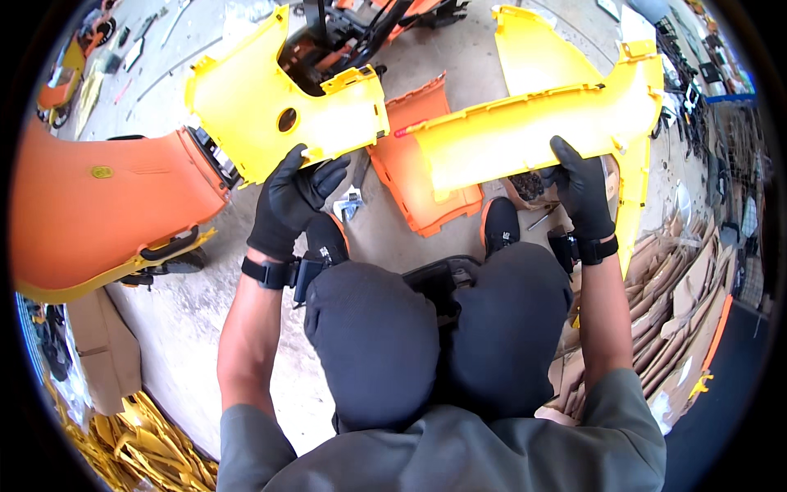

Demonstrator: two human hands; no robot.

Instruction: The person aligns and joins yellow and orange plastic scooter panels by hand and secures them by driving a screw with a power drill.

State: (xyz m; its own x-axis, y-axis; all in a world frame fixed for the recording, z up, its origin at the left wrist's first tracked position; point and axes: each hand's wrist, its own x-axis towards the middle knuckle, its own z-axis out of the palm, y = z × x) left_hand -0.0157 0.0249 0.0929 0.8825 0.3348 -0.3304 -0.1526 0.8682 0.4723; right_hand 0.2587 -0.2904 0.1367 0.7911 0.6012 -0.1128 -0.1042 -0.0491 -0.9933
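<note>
Both my hands wear black gloves, with black straps at the wrists. My left hand (299,193) grips the lower edge of a yellow plastic panel (336,123) that has a round hole and small clips along its rim. In my right hand (580,184) is a long yellow plastic panel (508,139), pinched at its lower edge with the thumb on top. The two yellow panels are apart, with a gap between their facing ends. Below that gap an orange plastic panel (430,184) lies on the floor.
An orange scooter-like body (115,205) stands at the left. Beyond the panels is a black and orange frame (352,37). Flattened cardboard (672,287) is stacked at the right, and yellow scraps (139,443) lie at the lower left. A small clear bag (348,203) lies near my left foot.
</note>
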